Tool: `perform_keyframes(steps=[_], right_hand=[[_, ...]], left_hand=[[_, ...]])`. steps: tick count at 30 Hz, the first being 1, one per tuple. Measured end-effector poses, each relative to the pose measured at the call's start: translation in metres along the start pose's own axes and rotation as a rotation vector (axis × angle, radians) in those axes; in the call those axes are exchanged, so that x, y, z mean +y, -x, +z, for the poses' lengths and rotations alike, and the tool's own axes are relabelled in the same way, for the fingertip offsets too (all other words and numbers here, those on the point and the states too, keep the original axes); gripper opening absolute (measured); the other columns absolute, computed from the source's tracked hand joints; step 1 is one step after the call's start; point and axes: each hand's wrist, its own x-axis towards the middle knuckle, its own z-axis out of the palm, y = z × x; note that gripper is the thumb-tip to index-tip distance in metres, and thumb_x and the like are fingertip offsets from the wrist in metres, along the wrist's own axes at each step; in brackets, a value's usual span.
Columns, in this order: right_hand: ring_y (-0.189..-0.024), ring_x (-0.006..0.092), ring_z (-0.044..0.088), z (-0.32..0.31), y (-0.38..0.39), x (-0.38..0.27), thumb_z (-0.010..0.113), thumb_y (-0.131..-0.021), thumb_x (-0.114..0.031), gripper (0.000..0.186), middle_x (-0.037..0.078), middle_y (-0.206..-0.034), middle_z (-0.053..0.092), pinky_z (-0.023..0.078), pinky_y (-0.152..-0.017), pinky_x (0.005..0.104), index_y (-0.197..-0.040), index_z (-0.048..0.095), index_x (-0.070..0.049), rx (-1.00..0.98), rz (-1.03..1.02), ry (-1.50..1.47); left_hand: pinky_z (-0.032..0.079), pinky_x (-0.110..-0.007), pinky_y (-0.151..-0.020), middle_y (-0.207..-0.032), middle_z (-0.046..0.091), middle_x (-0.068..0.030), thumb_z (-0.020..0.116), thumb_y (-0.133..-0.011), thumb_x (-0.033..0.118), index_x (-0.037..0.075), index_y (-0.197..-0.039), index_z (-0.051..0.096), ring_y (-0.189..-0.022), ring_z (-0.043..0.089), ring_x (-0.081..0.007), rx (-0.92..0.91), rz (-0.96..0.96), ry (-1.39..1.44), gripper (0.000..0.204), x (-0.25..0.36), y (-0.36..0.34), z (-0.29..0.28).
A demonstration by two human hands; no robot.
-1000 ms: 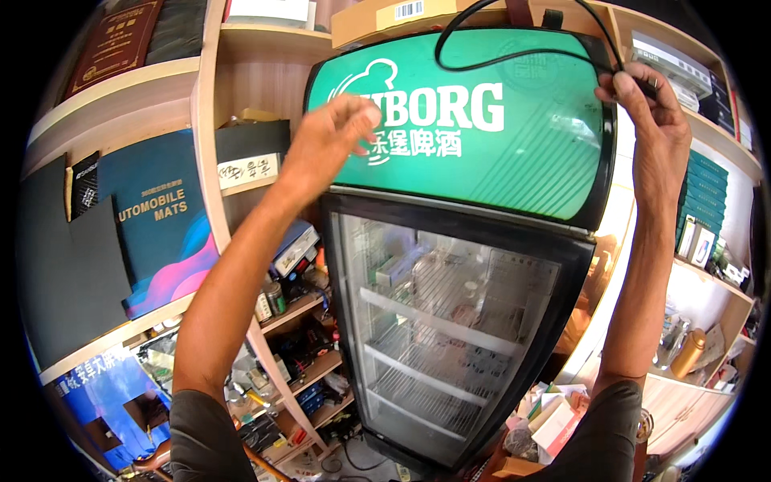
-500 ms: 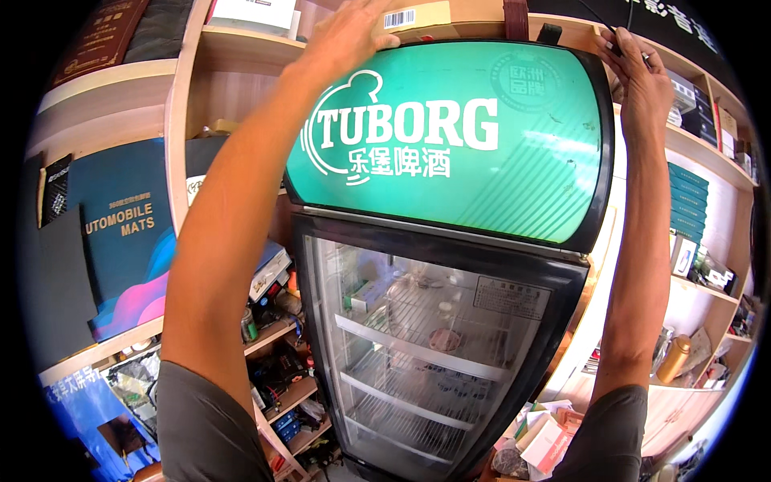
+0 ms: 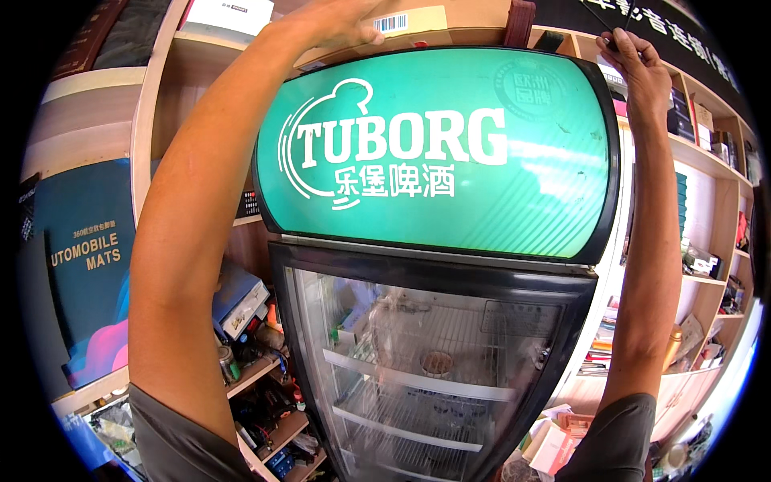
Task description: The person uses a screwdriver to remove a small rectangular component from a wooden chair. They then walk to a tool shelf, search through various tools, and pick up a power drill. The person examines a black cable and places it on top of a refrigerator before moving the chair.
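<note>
In front of me stands an upright display fridge [image 3: 434,255] with a green header panel [image 3: 514,201] and a glass door [image 3: 418,321], wire shelves behind the glass. Both my arms are raised. My left hand [image 3: 341,26] is at the fridge's top left, its thumb stretched toward a cardboard box [image 3: 474,18] with a pale label; the upper fingers are cut off by the picture's edge. At the top right corner, my right hand [image 3: 645,76] pinches a thin black cable [image 3: 596,16] that runs up out of view.
Wooden shelves flank the fridge. On the left are a dark blue printed box [image 3: 84,201], a white box [image 3: 229,14] and cluttered lower shelves [image 3: 261,369]. To the right, the shelf unit [image 3: 719,169] holds small boxes. Papers and cartons [image 3: 554,446] lie low beside the fridge.
The view has shifted, so the fridge looks larger and closer. My left hand has moved from the fridge's top edge up beside the box; my right hand keeps its pinch on the cable.
</note>
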Motion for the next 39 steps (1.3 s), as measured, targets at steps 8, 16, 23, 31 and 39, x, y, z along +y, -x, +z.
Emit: perform_keyframes(steps=[8,16,23,31,39], right_hand=[[-0.091,0.0204,0.07,0.008,-0.004,0.009,0.071,-0.091,-0.02,0.029,0.015,-0.098,0.07,0.057,-0.086,0.0279,-0.106,0.063,0.005,-0.004,0.015,0.062],[-0.09,0.0187,0.071,0.008,-0.009,-0.008,0.072,-0.09,-0.02,0.031,0.013,-0.098,0.071,0.056,-0.085,0.0262,-0.109,0.065,0.003,-0.015,-0.153,0.167],[-0.092,0.0148,0.069,0.022,-0.026,-0.036,0.071,-0.09,-0.03,0.033,0.005,-0.099,0.073,0.054,-0.082,0.0261,-0.114,0.069,-0.008,-0.06,-0.414,0.734],[-0.064,0.023,0.065,0.119,-0.015,-0.084,0.075,-0.079,-0.011,0.013,0.012,-0.068,0.065,0.051,-0.061,0.0313,-0.086,0.068,-0.002,-0.074,-0.689,0.937],[-0.072,0.0389,0.065,0.188,-0.024,-0.079,0.069,-0.082,-0.02,0.015,0.019,-0.07,0.065,0.051,-0.067,0.048,-0.079,0.066,-0.005,-0.14,-0.831,1.442]], left_hand=[[0.046,-0.045,-0.097,-0.122,0.058,-0.0302,0.057,-0.082,0.02,0.006,-0.142,0.04,-0.112,0.057,-0.0437,0.022,0.072,-0.106,0.064,-0.003,-0.002,0.005],[0.049,-0.05,-0.078,-0.094,0.064,-0.0288,0.043,-0.092,0.014,0.011,-0.129,0.053,-0.091,0.063,-0.0434,0.317,-0.091,0.014,0.039,-0.037,-0.005,0.018],[0.048,-0.052,-0.075,-0.089,0.062,-0.0253,0.042,-0.095,0.015,0.005,-0.108,0.058,-0.087,0.061,-0.0428,0.568,-0.094,0.048,0.023,-0.049,-0.025,0.019],[0.048,-0.054,-0.075,-0.089,0.062,-0.0286,0.047,-0.087,0.011,0.0,-0.08,0.06,-0.088,0.061,-0.0463,0.945,-0.123,-0.26,0.019,-0.07,-0.056,0.022],[0.05,-0.051,-0.079,-0.092,0.066,-0.0277,0.048,-0.086,0.013,-0.003,-0.089,0.063,-0.09,0.063,-0.0458,0.87,-0.164,0.158,0.022,-0.074,-0.063,0.024]])
